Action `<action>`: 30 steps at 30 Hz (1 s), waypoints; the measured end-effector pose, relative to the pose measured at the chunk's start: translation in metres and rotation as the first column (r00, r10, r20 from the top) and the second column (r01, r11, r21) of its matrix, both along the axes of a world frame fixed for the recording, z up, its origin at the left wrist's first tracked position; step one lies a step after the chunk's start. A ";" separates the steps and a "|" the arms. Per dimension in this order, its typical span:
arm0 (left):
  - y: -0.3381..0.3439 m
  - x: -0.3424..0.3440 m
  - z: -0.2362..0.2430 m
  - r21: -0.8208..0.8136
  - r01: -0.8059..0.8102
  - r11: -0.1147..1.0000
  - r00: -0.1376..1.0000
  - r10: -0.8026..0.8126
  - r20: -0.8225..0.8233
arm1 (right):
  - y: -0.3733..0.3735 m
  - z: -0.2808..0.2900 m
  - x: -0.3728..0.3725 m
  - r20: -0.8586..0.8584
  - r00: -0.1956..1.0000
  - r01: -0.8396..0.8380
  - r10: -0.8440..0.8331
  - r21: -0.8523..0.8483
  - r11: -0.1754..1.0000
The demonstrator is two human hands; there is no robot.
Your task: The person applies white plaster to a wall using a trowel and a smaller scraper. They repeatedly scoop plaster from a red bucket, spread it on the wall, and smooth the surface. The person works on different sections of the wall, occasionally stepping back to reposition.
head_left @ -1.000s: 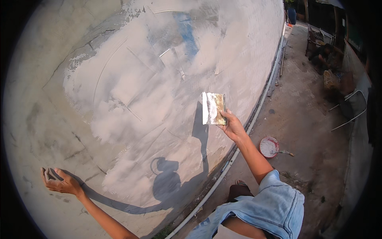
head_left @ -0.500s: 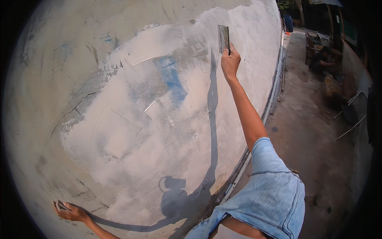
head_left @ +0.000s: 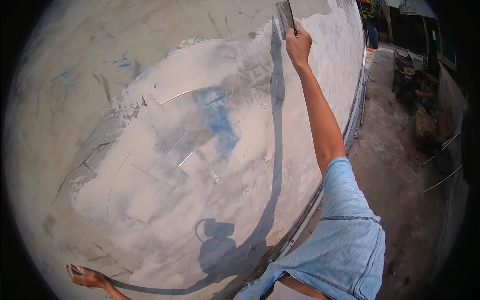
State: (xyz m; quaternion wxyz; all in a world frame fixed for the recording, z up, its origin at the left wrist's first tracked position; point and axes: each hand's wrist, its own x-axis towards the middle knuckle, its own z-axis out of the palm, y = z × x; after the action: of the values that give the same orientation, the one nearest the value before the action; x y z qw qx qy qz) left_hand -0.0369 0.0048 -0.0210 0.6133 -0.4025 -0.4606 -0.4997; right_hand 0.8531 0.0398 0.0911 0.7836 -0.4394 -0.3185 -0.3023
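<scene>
A wide flat scraper blade (head_left: 285, 19) is gripped in my right hand (head_left: 299, 46), raised high on the right of the wall. The blade is tilted near the top of the pale plaster coat (head_left: 165, 185); whether it touches the wall I cannot tell. My right arm reaches up in a light blue short sleeve. Low at the left, my left hand (head_left: 86, 277) is beside the bare grey wall (head_left: 60, 135) with its fingers curled. Something dark shows between those fingers, too small to name. A blue patch (head_left: 220, 120) shows through the plaster.
Pipes (head_left: 300, 222) run along the wall's foot. On the right lies a dirt path (head_left: 387, 200). A person (head_left: 416, 90) sits farther along it, near chairs and metal legs (head_left: 444, 178). A blue barrel (head_left: 372, 37) stands at the far end. My shadow falls across the plaster.
My right hand has moved up the wall with the scraper, and its shadow has risen too. My left hand is slightly lower in view, its fingers still curled.
</scene>
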 end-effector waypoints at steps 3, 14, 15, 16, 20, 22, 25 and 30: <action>0.004 -0.002 -0.005 0.009 -0.005 1.000 1.000 0.005 0.000 | 0.013 0.014 0.004 0.025 0.997 0.070 -0.069 -0.022 0.997; 0.013 -0.001 0.007 0.069 0.043 0.997 0.997 -0.047 0.060 | 0.002 -0.001 -0.140 0.444 0.889 0.172 -0.112 -0.097 0.980; 0.009 -0.019 0.009 0.075 0.040 0.996 0.996 -0.046 0.076 | -0.016 -0.002 -0.145 0.421 0.906 0.037 0.048 -0.191 0.981; 0.008 -0.027 0.008 0.084 0.042 0.996 0.994 -0.050 0.100 | -0.039 -0.002 -0.143 0.393 0.898 -0.092 0.200 -0.276 0.957; 0.027 -0.006 -0.001 0.093 0.064 0.994 0.973 -0.083 0.216 | -0.064 0.002 -0.071 0.121 0.480 -0.877 0.869 0.052 0.477; 0.031 -0.002 -0.003 0.115 -0.011 0.993 0.970 -0.017 0.241 | -0.056 0.009 -0.038 0.040 0.412 -0.907 0.910 0.115 0.405; 0.023 -0.001 -0.002 0.111 0.001 0.994 0.989 -0.018 0.150 | -0.033 0.038 -0.026 0.038 0.378 -0.921 0.925 0.122 0.371; 0.019 0.002 0.002 0.117 0.041 0.992 0.982 -0.062 0.178 | -0.004 0.076 -0.026 -0.005 0.692 -0.694 0.722 -0.282 0.663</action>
State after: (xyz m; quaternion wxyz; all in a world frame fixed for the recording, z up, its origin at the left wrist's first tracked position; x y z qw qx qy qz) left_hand -0.0352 0.0241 -0.0193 0.5774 -0.3317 -0.4752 -0.5752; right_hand 0.8267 0.0363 0.1666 0.7558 -0.3633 -0.5427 0.0479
